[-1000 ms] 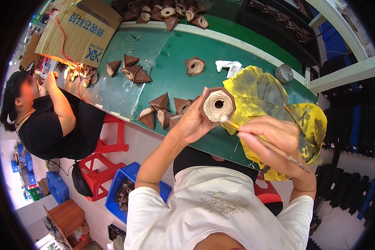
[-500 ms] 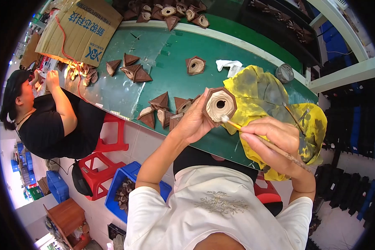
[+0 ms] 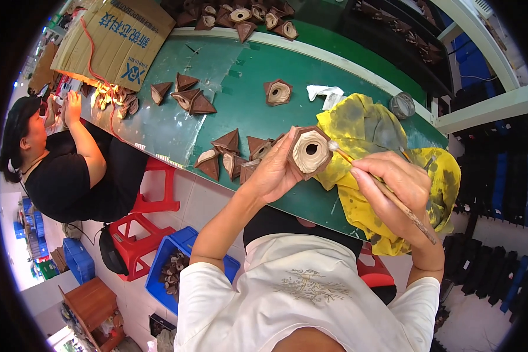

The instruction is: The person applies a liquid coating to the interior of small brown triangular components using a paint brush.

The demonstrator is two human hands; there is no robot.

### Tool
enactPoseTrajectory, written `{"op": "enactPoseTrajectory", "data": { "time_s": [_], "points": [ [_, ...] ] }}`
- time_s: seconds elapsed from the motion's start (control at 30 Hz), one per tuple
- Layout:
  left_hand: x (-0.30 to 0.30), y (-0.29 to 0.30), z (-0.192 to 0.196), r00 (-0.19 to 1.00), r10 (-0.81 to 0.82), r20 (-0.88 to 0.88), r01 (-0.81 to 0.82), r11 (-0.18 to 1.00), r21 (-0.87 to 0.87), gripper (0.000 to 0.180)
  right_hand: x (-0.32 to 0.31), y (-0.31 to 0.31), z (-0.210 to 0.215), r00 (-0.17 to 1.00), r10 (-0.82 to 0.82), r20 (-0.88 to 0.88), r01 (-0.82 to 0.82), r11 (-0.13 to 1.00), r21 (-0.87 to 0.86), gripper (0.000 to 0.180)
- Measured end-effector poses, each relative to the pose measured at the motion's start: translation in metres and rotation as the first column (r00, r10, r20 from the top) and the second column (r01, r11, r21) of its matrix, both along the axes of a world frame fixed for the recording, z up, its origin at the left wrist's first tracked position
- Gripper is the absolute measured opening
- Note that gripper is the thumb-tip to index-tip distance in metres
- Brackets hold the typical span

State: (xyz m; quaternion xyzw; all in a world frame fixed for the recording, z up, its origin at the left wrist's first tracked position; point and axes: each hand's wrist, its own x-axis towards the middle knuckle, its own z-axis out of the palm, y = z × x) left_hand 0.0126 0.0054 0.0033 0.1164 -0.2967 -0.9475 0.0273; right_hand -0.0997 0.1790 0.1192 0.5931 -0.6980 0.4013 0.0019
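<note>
My left hand [image 3: 274,170] grips a brown, many-sided piece [image 3: 300,158] by its left side. Its cream, ridged inner face with a dark central hole is turned up. In my right hand [image 3: 396,190] is a thin paintbrush [image 3: 387,189], its wooden handle slanting down to the right. The pale brush tip is at the piece's upper right rim; whether it touches cannot be made out. Left of my left hand lie several similar brown pointed pieces [image 3: 226,142]. Another such piece [image 3: 277,92] sits alone farther back on the green table [image 3: 249,76].
A stained yellow cloth [image 3: 358,205] spreads under my right hand, near a white crumpled tissue [image 3: 325,92] and a glass jar [image 3: 402,105]. A cardboard box [image 3: 114,38] stands far left, beside a seated person [image 3: 70,164]. Red stools [image 3: 136,243] and a blue crate [image 3: 158,281] are on the floor.
The brush tip has moved from the piece's lower inner face up to its right rim. My left hand has tilted the piece slightly. At left, the other person's hand has opened out.
</note>
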Motion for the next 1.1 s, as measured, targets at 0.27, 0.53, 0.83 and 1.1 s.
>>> {"op": "enactPoseTrajectory", "data": {
  "time_s": [0.27, 0.53, 0.83, 1.1],
  "points": [
    [0.003, 0.001, -0.01, 0.999, -0.036, -0.034, 0.038, 0.998, 0.041, 0.046, 0.007, -0.017, -0.005, 0.999, 0.041, 0.029, -0.038, 0.995, -0.088, 0.017],
    [0.002, 0.003, -0.003, 0.998, 0.004, 0.061, -0.004, 1.0, -0.001, 0.046, 0.006, -0.014, -0.005, 0.997, -0.02, -0.07, 0.012, 0.994, -0.11, 0.019],
    [0.003, 0.005, 0.001, 0.998, 0.008, 0.064, -0.01, 0.999, 0.032, 0.046, 0.011, -0.017, -0.012, 0.998, 0.064, 0.005, -0.063, 0.989, -0.137, 0.018],
    [0.002, 0.005, -0.017, 0.999, -0.016, -0.029, 0.022, 0.977, 0.212, 0.041, 0.009, -0.013, -0.009, 0.973, 0.159, 0.169, -0.146, 0.986, -0.087, 0.017]
  ]
}}
